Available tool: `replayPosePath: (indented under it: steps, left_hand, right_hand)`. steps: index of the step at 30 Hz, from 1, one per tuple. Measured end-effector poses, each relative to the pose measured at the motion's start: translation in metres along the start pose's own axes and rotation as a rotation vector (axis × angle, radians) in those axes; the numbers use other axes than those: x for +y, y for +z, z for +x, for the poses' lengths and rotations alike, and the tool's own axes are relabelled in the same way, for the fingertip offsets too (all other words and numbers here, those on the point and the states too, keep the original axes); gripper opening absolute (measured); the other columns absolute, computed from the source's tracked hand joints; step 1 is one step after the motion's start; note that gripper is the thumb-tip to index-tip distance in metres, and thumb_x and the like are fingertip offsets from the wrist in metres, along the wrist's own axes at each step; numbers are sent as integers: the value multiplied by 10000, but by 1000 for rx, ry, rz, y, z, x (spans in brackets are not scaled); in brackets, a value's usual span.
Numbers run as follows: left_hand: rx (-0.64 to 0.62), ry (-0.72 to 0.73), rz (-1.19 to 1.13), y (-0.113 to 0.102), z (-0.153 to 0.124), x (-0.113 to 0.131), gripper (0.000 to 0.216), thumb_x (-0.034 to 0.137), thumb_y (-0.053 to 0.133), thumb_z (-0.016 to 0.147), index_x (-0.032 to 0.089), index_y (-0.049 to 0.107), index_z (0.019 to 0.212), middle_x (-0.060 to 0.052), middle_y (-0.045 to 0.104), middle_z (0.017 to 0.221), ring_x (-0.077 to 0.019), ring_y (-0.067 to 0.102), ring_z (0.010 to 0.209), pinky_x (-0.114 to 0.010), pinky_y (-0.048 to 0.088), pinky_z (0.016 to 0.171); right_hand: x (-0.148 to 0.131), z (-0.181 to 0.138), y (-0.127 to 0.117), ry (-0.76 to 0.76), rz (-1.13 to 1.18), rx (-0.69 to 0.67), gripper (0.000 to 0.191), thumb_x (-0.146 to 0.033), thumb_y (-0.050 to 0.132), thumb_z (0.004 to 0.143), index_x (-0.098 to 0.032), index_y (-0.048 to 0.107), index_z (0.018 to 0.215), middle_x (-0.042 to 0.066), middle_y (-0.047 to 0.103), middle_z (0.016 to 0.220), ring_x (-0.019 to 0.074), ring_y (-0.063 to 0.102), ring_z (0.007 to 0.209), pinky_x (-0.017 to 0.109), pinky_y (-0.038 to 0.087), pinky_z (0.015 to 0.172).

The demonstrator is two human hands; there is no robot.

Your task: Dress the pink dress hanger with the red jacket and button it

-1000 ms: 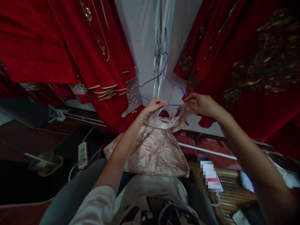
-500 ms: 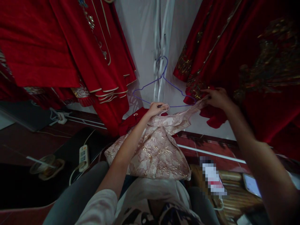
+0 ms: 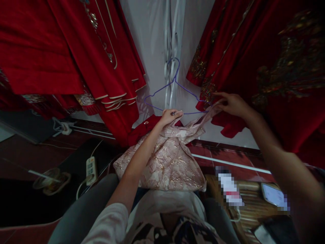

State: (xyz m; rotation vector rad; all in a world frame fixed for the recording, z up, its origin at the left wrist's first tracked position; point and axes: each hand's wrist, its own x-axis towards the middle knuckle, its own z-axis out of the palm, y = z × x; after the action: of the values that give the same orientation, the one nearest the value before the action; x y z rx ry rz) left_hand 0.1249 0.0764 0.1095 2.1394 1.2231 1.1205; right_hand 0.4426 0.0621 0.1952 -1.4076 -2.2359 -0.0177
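Note:
A pink brocade garment (image 3: 175, 162) with a gold sheen lies over my lap. My left hand (image 3: 170, 117) is closed on its upper edge; a small dark spot shows at the fingertips, too small to name. Off to the right, my right hand (image 3: 232, 104) pinches the end of a narrow part of the garment, holding it stretched out and raised, with the index finger extended. Just beyond both hands a purple hanger (image 3: 161, 90) hangs on the white metal rack (image 3: 168, 44). Red cloth (image 3: 146, 125) with a small ornament lies behind the garment.
Red embroidered garments (image 3: 66, 61) hang at the left, more red garments (image 3: 236, 57) at the right. A power strip (image 3: 90, 170) and a plastic cup (image 3: 49, 179) with a straw are at lower left. Phones (image 3: 273, 194) lie on a slatted wooden surface (image 3: 250, 217) at lower right.
My right hand has come slightly left, toward my left hand, and the stretched part of the garment has folded and slackened a little. My left hand keeps its hold.

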Motion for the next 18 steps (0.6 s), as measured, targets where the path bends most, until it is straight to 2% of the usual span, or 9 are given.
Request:
replayPosePath:
  steps: [3,7,12,15,18]
  left_hand:
    - [-28,0,-70,-1,-1,-2,450,571,592,789,175,746,938,-46,741,958,-188,656,925,-277,419,899]
    - [-72,16,-135,3,-1,0,495,603,585,775,164,736,945,-41,731,947,-186,644,915,-264,433,853]
    - [-47,22,-79,11,-3,12,502,614,597,761,166,743,933,-31,723,873,-183,634,861,-271,433,836]
    - [-52,68,-49,10,-6,17,466,583,599,781,170,744,938,-37,729,903,-185,636,878,-277,424,864]
    - [-76,91,-23,4,-8,17,432,557,590,804,173,743,928,-36,729,903,-180,637,875,-282,420,879]
  right_hand:
    - [-8,2,-2,36,88,84,571,-181,642,789,-170,521,1346,76,744,934,224,689,907,323,489,884]
    - [-31,14,4,0,188,180,561,-292,657,798,-206,540,1339,53,742,945,253,689,905,375,522,854]
    - [-59,37,39,-19,183,383,500,-399,543,870,-187,540,1323,107,698,1078,288,654,998,427,511,880]
    - [-62,41,64,2,153,461,458,-473,417,925,-205,546,1272,117,662,1144,294,615,1063,458,477,922]
    - [-59,40,78,28,186,490,475,-528,299,953,-218,531,1228,122,653,1115,284,616,1024,467,462,920]
